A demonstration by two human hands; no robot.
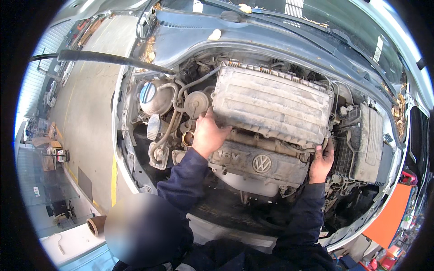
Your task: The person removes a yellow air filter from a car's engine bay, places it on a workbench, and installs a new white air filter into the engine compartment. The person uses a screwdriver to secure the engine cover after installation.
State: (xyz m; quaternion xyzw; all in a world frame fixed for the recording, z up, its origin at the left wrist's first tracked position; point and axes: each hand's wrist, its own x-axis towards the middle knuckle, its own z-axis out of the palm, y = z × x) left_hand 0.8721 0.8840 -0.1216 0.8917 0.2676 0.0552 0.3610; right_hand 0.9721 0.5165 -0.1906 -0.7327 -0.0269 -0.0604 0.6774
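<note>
A wide, dusty grey air filter housing (pixel 273 99) with a ribbed top sits over the engine in the open engine bay. At its front left corner, my left hand (pixel 210 133) is closed on the edge, thumb toward the front side. My right hand (pixel 321 161) grips the front right corner, its fingertips partly hidden by the edge. Just in front of the housing lies the dirty engine cover (pixel 235 158) with a round emblem. Left of my left hand are a round metal valve (pixel 197 104) and an open pipe end (pixel 187 138).
A coolant tank with a blue cap (pixel 147 92) stands at the left, below a black rod (pixel 108 58). A dusty ribbed box (pixel 366 140) sits at the right. A brown tube (pixel 96 225) lies lower left, near a blurred round shape (pixel 147 230). An orange panel (pixel 388 217) is lower right.
</note>
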